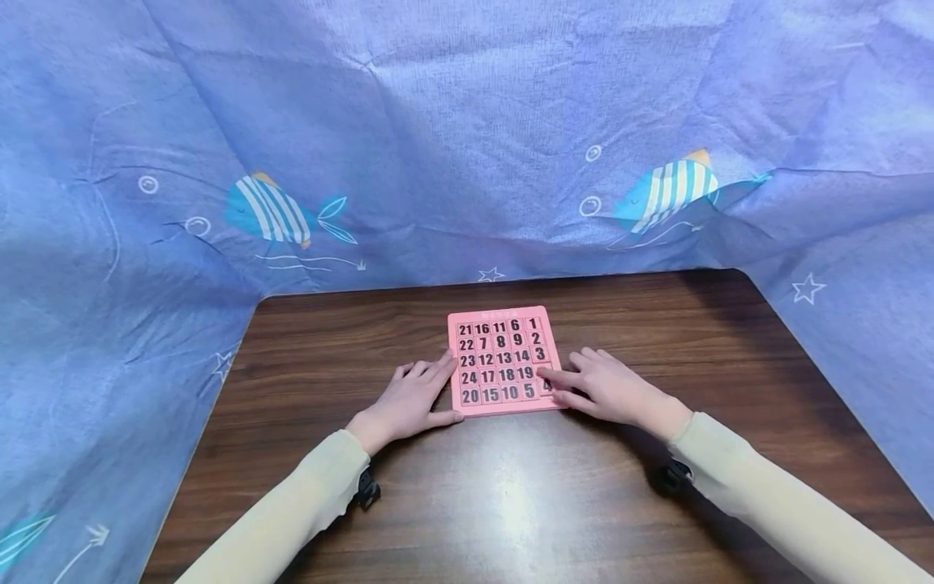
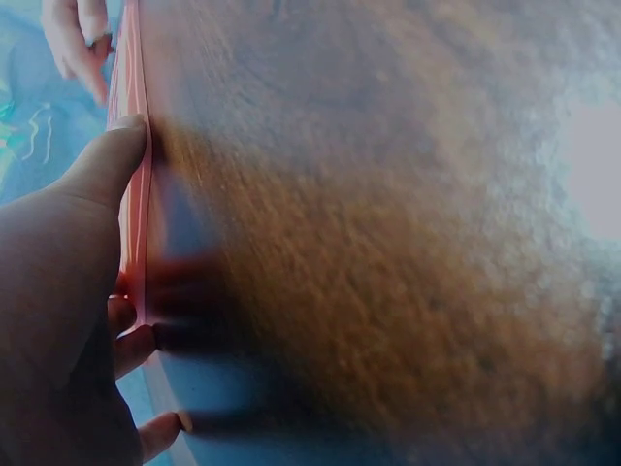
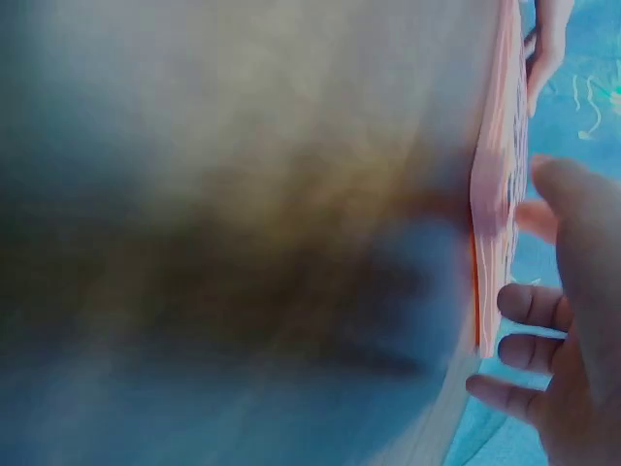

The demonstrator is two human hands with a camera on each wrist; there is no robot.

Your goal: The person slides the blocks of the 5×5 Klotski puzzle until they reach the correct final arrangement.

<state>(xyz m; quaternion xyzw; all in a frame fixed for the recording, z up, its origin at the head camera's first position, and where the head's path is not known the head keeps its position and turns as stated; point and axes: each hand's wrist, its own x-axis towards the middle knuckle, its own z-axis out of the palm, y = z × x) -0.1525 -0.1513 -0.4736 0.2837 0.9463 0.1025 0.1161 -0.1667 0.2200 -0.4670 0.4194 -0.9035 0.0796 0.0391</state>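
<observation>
A pink number slide puzzle lies flat on the table, its square tiles printed with black numbers. In the head view my left hand steadies its left side, fingertips at the left edge and thumb at the near left corner. The left wrist view shows that thumb against the puzzle's edge. My right hand reaches over the right side, index fingertip at the right column just above the tile marked 4. That tile sits slightly out of line with its row. In the right wrist view, the right hand's fingers are spread apart.
The dark wood-grain table extends around the puzzle, with a bright reflection in front. A blue cloth printed with fish and stars hangs behind and at both sides. A dark strap device sits at the left wrist.
</observation>
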